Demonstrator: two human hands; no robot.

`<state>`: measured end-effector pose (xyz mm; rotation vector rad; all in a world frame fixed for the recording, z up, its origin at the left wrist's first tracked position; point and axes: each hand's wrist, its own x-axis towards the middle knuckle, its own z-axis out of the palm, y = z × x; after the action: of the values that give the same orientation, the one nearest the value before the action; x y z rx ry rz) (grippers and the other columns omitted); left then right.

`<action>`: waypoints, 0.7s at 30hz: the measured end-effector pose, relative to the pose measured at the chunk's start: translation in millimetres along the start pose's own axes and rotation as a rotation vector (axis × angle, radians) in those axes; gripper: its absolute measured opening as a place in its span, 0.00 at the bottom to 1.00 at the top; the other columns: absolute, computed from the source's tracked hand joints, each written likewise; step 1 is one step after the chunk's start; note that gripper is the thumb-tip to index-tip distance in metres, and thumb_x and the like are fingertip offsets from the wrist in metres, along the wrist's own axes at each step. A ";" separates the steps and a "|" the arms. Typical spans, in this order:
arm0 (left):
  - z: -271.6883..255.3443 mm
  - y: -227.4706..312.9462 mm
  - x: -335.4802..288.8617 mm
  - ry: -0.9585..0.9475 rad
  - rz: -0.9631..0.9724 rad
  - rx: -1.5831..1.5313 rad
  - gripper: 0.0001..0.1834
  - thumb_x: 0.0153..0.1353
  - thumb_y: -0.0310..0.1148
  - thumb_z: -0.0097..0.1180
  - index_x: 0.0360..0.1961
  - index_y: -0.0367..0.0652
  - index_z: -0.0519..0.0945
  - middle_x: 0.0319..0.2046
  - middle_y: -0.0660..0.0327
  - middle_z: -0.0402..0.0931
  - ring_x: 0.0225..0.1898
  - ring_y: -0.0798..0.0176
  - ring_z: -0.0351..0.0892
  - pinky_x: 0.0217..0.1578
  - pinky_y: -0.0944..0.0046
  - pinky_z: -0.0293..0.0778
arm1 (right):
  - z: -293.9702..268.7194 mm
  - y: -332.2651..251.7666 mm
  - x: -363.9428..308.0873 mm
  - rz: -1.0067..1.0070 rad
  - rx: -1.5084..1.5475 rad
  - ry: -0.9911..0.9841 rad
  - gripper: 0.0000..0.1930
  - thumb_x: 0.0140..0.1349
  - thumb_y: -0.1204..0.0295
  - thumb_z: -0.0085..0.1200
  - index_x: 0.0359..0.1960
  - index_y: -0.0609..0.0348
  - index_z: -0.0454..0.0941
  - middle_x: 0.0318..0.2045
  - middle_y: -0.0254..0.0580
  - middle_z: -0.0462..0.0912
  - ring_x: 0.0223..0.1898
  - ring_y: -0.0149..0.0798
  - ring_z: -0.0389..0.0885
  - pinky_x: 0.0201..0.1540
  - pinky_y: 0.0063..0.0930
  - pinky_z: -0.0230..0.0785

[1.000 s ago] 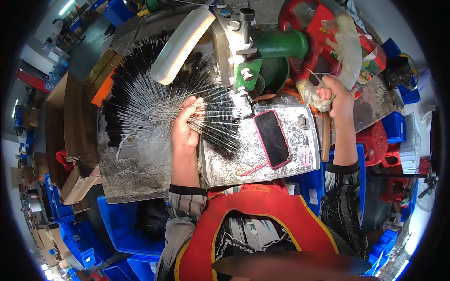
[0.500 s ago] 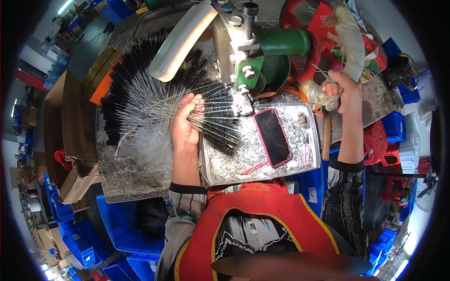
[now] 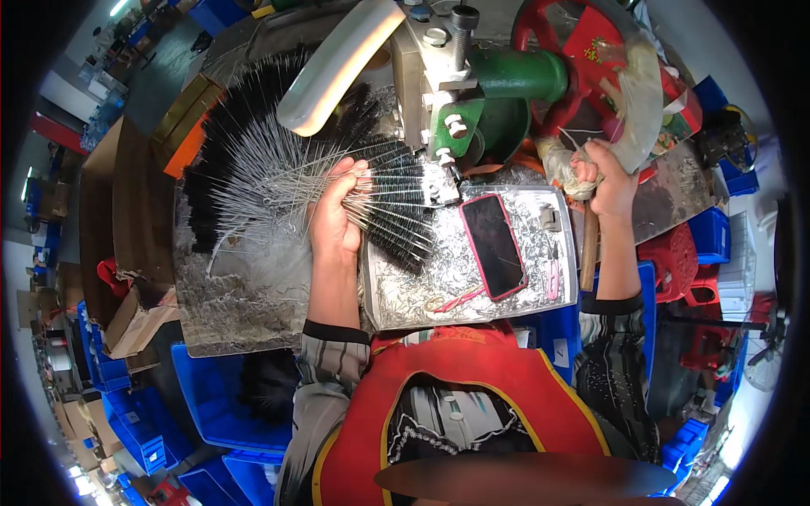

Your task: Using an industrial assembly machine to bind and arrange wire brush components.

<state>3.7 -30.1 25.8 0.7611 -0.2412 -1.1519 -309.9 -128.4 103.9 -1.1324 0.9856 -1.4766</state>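
My left hand (image 3: 339, 211) is closed around the wire stems of a fanned bunch of thin twisted-wire brushes (image 3: 392, 190). Their black bristled ends point right, close to the metal jaw (image 3: 440, 185) of a green hand press (image 3: 515, 76). Under and behind this hand, a big heap of similar brushes (image 3: 245, 160) spreads its bare wires toward me. On the right, my right hand (image 3: 612, 181) has its fingers wrapped round a cloth-bound handle (image 3: 575, 173) beside the press's red wheel (image 3: 564, 110). Part of that grip is hidden by the wrapping.
A lit lamp (image 3: 337, 72) hangs over the heap. Below the jaw lies a foil-lined tray (image 3: 405, 295) with a pink-cased phone (image 3: 493, 247) and a small pink cutter (image 3: 553, 274). A wooden handle (image 3: 589, 249) stands right of it. Blue bins (image 3: 224, 405) sit below the bench.
My right hand and forearm have shifted slightly left and toward me, still on the wrapped handle. My left hand keeps its hold on the brushes. The whole view has shifted a little.
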 end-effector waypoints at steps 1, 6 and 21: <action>-1.0 -0.4 0.4 0.000 0.001 0.001 0.14 0.47 0.17 0.46 0.39 0.29 0.68 0.37 0.46 0.72 0.38 0.56 0.73 0.41 0.64 0.71 | 2.6 -7.7 3.3 0.016 -0.032 -0.017 0.07 0.47 0.78 0.49 0.26 0.71 0.70 0.12 0.43 0.68 0.12 0.35 0.66 0.21 0.28 0.64; -1.0 -6.4 0.3 0.034 0.026 -0.040 0.14 0.48 0.16 0.45 0.39 0.29 0.68 0.37 0.45 0.72 0.38 0.56 0.73 0.41 0.64 0.72 | 14.8 -45.6 4.0 0.088 -0.090 -0.084 0.11 0.48 0.76 0.49 0.11 0.60 0.65 0.07 0.33 0.58 0.09 0.32 0.60 0.23 0.28 0.62; 0.8 -11.8 -0.5 -0.009 0.051 -0.129 0.16 0.49 0.16 0.45 0.41 0.29 0.67 0.39 0.46 0.70 0.40 0.56 0.73 0.43 0.64 0.71 | 2.4 18.2 1.7 -0.187 0.023 -0.012 0.04 0.47 0.78 0.51 0.22 0.67 0.72 0.11 0.35 0.67 0.10 0.29 0.64 0.22 0.25 0.64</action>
<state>-5.6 -32.3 18.8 0.6330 -0.1910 -1.1117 -303.6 -133.4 87.3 -1.2421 0.8706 -1.6232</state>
